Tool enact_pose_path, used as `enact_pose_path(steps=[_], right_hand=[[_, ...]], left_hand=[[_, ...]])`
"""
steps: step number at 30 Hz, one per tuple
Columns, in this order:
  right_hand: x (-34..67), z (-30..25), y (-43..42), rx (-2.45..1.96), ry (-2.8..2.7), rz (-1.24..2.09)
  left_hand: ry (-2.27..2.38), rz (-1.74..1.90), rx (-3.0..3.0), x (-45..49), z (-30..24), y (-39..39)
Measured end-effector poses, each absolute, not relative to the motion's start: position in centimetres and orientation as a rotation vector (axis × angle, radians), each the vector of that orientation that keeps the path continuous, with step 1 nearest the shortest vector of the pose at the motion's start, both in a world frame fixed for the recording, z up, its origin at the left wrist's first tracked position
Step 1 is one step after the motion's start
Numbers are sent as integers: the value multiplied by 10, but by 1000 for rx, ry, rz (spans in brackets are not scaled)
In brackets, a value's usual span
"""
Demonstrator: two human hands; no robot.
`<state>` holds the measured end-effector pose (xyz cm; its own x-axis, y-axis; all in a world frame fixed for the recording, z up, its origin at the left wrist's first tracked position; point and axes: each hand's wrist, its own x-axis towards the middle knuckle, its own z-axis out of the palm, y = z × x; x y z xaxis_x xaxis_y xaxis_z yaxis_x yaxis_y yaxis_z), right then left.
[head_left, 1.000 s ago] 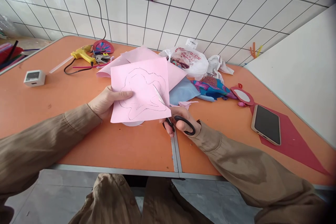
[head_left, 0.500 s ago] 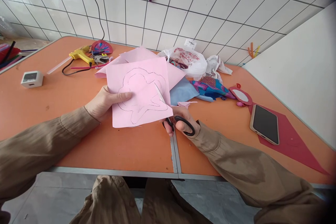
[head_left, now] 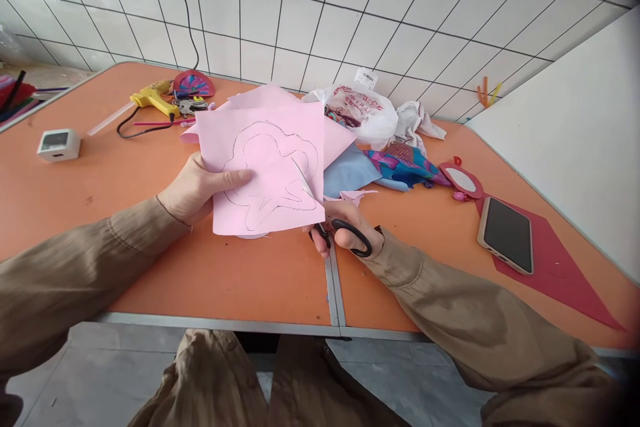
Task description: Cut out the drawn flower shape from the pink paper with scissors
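Note:
My left hand (head_left: pixel 200 187) pinches the left edge of a pink paper sheet (head_left: pixel 265 173) with a pencilled outline drawn on it, thumb on top. The sheet is held up above the orange table (head_left: pixel 150 260). My right hand (head_left: pixel 343 227) grips black-handled scissors (head_left: pixel 330 217), fingers through the loops. The blades reach into the sheet's right side, along the drawn line. Part of that hand is hidden behind the sheet.
More pink and blue sheets (head_left: pixel 350 170) lie behind. A yellow glue gun (head_left: pixel 153 97) and keys sit far left, a white cube (head_left: pixel 57 145) at left. A plastic bag (head_left: pixel 357 113), a small mirror (head_left: pixel 463 181), and a phone (head_left: pixel 505 235) on red paper (head_left: pixel 560 273) lie right.
The pink sheet has been turned slightly and lifted a little by my left hand. The scissors stay in the cut at the sheet's right side.

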<state>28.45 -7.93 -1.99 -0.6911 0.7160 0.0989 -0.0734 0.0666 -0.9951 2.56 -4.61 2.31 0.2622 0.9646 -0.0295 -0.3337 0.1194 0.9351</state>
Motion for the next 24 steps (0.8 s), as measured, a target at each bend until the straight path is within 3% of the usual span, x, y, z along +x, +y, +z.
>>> enact_pose_path(steps=[24], right_hand=[[281, -27, -81, -666, -1760, 1609]], left_hand=[[864, 1049, 1036, 18, 38, -48]])
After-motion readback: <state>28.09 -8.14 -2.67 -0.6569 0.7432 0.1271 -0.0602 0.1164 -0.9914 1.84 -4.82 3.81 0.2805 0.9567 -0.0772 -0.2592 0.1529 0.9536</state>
